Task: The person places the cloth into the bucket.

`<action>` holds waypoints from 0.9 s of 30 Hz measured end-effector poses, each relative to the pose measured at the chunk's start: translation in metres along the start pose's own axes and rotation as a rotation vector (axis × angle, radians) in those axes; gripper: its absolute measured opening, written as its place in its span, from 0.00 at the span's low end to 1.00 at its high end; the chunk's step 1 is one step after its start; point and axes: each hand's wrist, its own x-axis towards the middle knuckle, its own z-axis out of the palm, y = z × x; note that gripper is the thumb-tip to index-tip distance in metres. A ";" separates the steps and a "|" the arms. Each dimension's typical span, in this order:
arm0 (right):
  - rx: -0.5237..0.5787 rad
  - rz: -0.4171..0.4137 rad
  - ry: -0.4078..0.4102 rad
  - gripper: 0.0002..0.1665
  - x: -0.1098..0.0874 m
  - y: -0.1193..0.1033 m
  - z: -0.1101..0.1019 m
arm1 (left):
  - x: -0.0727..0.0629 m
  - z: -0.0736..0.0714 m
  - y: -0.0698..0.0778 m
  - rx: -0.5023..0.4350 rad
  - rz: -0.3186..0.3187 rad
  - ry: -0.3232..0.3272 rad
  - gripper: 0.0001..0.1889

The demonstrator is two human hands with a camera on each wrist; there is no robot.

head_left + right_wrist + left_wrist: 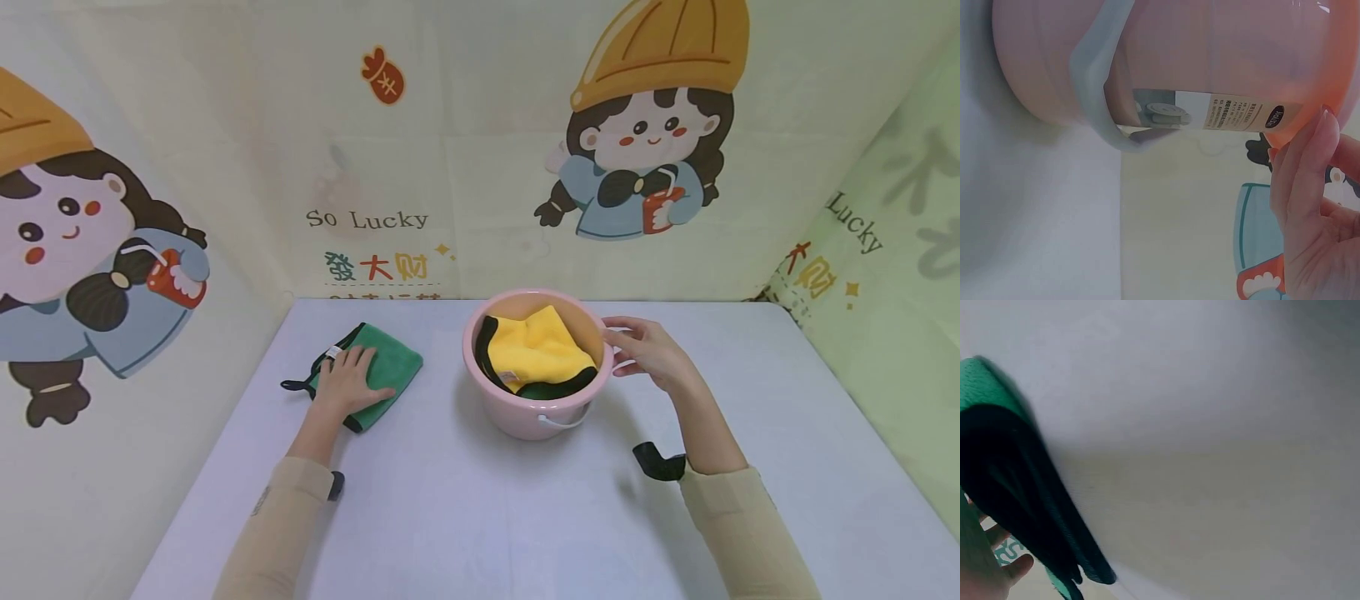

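Note:
A pink bucket stands upright on the table, holding a folded yellow cloth with black edging. My right hand is at the bucket's right side, its fingertips touching the wall just below the rim. In the right wrist view those fingers are fairly straight against the bucket, near a printed label. To the left lies a folded green cloth with black edging and a loop. My left hand rests flat on top of it, fingers spread. The left wrist view shows the cloth's black folded edge.
The bucket's pale handle hangs down at its front. A white table spreads beneath everything. Behind it hangs a cream backdrop printed with cartoon figures and lettering. Each wrist carries a small black camera mount.

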 end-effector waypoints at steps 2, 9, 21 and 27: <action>0.005 -0.004 -0.001 0.35 0.000 0.000 0.000 | -0.001 0.002 -0.001 0.008 0.003 -0.012 0.47; 0.017 -0.003 -0.003 0.34 0.000 0.000 0.000 | -0.002 0.004 -0.002 0.023 0.013 -0.019 0.47; 0.018 -0.001 -0.006 0.34 -0.001 -0.001 -0.001 | 0.004 0.007 -0.002 0.073 0.057 0.006 0.42; 0.021 0.002 -0.008 0.34 -0.001 -0.001 0.000 | 0.005 0.009 0.000 0.122 0.083 0.039 0.36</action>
